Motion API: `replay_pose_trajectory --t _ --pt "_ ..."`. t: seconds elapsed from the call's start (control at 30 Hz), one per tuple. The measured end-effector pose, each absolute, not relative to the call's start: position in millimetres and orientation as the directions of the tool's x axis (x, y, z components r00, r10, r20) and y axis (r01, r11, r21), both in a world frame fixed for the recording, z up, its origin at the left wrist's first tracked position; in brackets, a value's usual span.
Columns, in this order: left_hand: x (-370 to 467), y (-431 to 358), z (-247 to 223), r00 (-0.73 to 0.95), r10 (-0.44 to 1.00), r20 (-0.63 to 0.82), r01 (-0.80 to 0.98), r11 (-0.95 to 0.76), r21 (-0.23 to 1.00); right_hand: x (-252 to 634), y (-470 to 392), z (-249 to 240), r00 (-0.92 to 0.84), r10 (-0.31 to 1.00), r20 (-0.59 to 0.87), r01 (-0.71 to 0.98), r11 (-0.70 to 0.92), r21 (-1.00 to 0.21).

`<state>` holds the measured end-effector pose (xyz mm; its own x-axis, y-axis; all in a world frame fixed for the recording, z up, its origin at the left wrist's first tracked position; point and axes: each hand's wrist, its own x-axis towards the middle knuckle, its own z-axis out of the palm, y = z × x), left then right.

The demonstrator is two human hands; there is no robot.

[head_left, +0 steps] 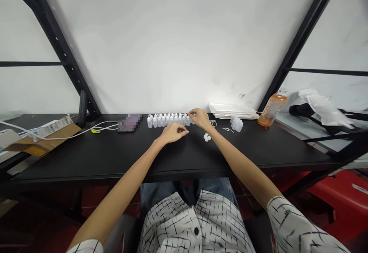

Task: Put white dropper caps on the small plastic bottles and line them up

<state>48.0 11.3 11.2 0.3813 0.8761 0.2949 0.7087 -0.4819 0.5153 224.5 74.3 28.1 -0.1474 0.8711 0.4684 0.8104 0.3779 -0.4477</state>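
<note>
Several small white bottles [163,120] stand in rows near the back edge of the black table. My left hand [173,133] is just in front of them, its fingers curved with a gap between thumb and forefinger and nothing visible in it. At the right end of the rows is my right hand [199,117], thumb and forefinger brought together beside the last bottles; whatever they hold is too small to make out. A few small white caps [207,137] lie below my right wrist. Farther right sits a group of translucent pieces [236,123].
White flat bags [232,111] lie stacked against the wall. An orange drink bottle [272,108] leans at the right. To the left are a blurred purple item [130,122], white cables [105,125] and an opened cardboard box [46,140]. Black metal posts frame both sides.
</note>
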Motion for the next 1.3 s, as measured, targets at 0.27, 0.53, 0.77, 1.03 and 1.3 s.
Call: replay_pose_trajectory --t 0.27,0.53,0.77,1.03,1.3 --pt "48 12 11 0.393 0.867 0.306 0.704 -0.498 0.506 226 74 28 -0.127 0.871 0.475 0.803 0.371 -0.467" --pt "47 14 9 0.405 0.857 0.318 0.7 -0.515 0.495 228 75 27 -0.135 0.859 0.495 0.783 0.398 -0.478" --pt "46 16 8 0.408 0.852 0.327 0.689 -0.522 0.503 230 78 25 -0.13 0.846 0.518 0.753 0.424 -0.504" --pt "45 16 10 0.402 0.855 0.328 0.69 -0.519 0.505 264 84 38 -0.005 0.774 0.633 0.722 0.441 -0.533" --pt "44 16 9 0.4 0.862 0.311 0.709 -0.506 0.491 355 77 48 0.245 0.652 0.718 0.923 0.07 -0.379"
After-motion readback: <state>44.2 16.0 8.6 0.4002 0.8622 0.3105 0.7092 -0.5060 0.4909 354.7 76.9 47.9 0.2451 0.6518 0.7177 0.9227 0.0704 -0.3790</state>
